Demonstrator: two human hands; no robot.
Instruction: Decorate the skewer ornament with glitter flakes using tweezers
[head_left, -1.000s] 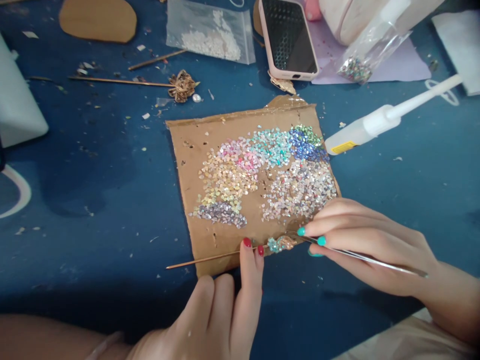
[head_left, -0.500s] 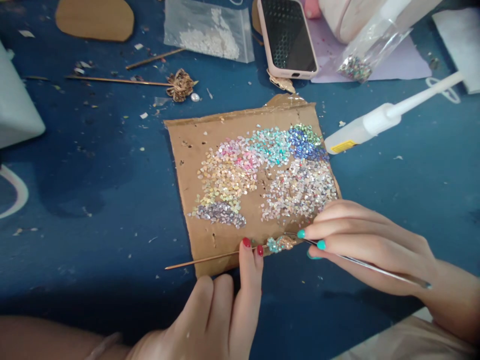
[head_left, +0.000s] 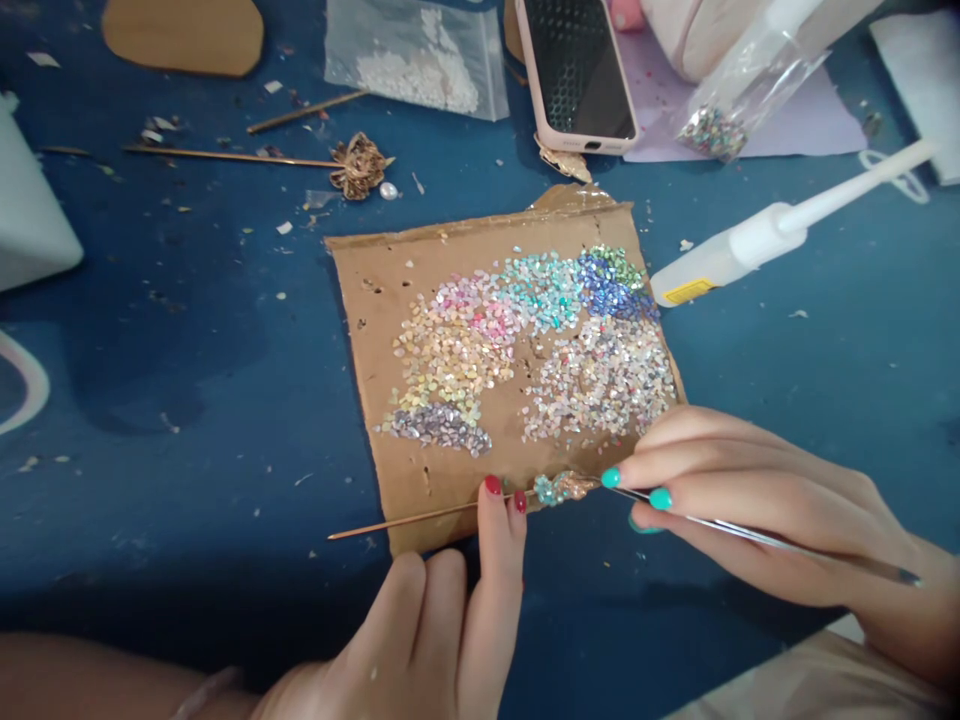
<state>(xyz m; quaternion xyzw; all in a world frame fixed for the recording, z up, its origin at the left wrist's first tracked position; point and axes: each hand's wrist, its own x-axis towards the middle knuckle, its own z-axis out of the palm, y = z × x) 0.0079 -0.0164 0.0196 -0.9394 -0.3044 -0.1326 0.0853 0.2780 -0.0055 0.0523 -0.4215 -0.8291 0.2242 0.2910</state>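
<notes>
My left hand [head_left: 427,630] has the thin stick [head_left: 405,521] pinched between its red-nailed fingertips, at the lower centre of the frame, where it lies slantwise along the bottom edge of the cardboard [head_left: 375,340]; my right hand [head_left: 772,510], at the lower right, grasps the tweezers [head_left: 750,535] like a pen, their tips by the right end of the stick's turquoise and coppery ornament [head_left: 562,487]; whether the tips touch it, or have a chip between them, I cannot tell. To work well here, I judge, the left pinch should sit firm and close to the ornament so that the stick does not roll; the right fingers should stay low and press lightly, since chips this small would probably flick away under a hard squeeze; the wrist is best held clear of the loose chips [head_left: 600,370] spread over the cardboard in patches of colour. As for containers, the clear bag [head_left: 345,40] at the top centre holds white bits [head_left: 427,80]; the small clear packet [head_left: 780,90] at the upper right has mixed coloured bits [head_left: 709,130] gathered in its bottom; the white bottle [head_left: 735,250] with a yellow label lies on its side at the right, its contents too unclear to tell.
</notes>
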